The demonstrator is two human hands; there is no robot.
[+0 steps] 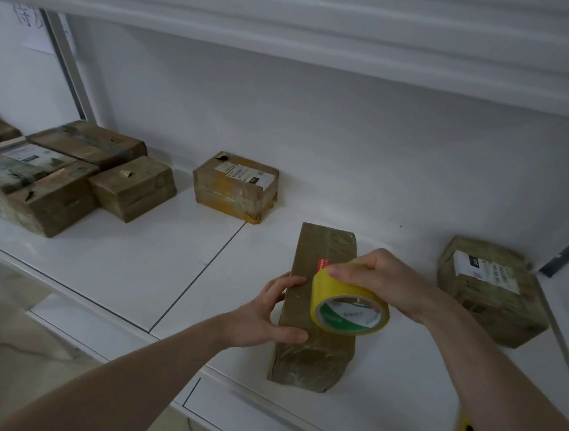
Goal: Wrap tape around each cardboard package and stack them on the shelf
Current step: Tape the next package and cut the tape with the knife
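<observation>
left hand [269, 312]: grip clamps long package [315, 321] edge | right hand [379, 275]: grip clasps yellow tape roll [344, 306] above it

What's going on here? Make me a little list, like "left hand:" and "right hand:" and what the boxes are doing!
left hand: grips the left side of the long package
right hand: holds the yellow tape roll over the long package
long package: lies flat on the white shelf, near its front edge
package on the right: has a white label, nobody touches it
package at the back: white label, yellow tape on its edges
packages at the left: several huddled close together
</observation>
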